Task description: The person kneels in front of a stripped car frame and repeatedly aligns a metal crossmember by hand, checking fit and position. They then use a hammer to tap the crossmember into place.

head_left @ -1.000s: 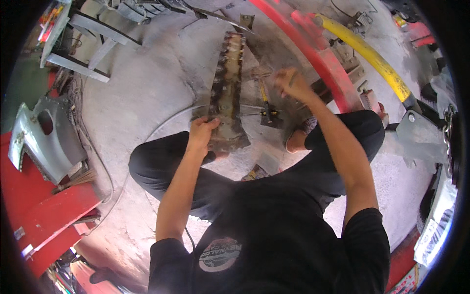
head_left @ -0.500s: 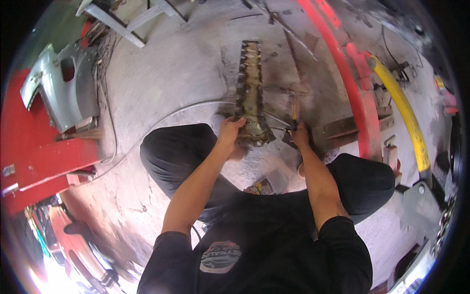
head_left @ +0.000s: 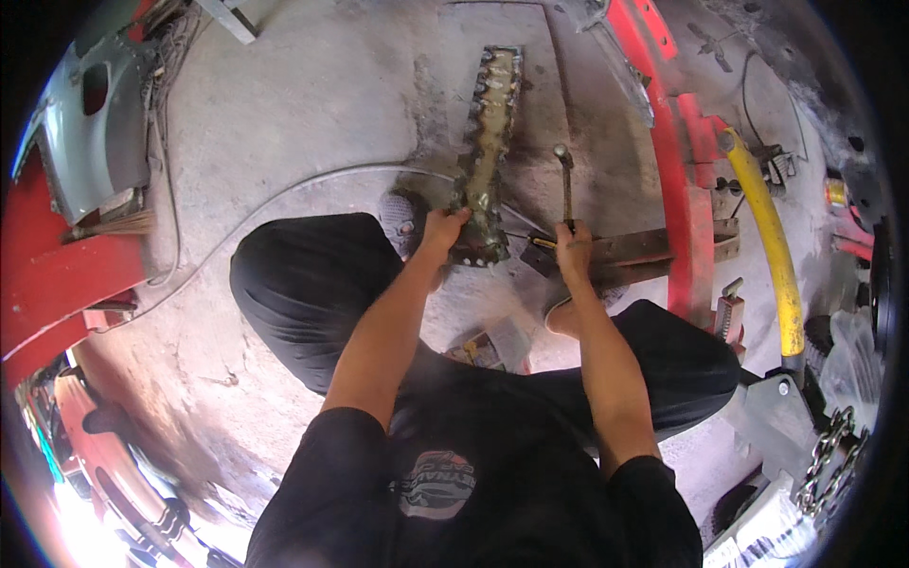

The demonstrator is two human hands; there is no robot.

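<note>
**Left hand on metal strip, right hand on hammer, centre of frame**

Left hand (head_left: 443,233): closed on the left edge of a long metal strip (head_left: 491,142), near its lower end; thumb over the edge, other fingers mostly hidden. Right hand (head_left: 573,250): closed round the handle of a hammer (head_left: 567,194), rounded head uppermost, just right of the strip. Contact between hammer head and floor (head_left: 312,137): cannot tell.

Strip: just above centre of frame, lengthwise, tilted slightly right at the top; ragged dark edges, yellowish-brown middle.

Between strip and right hand: a yellow-handled tool (head_left: 543,242), partly hidden. Left of left hand: a foot in a grey patterned shoe (head_left: 398,214). Pale cable (head_left: 327,174) in a curve from the strip to the left side. Right of right hand: brown metal beam (head_left: 630,249), then red beam (head_left: 696,208) and curved yellow bar (head_left: 769,241).

Lower right: metal chain (head_left: 826,464). Upper left: silver body panel (head_left: 118,142), beside a red surface (head_left: 43,293).
</note>
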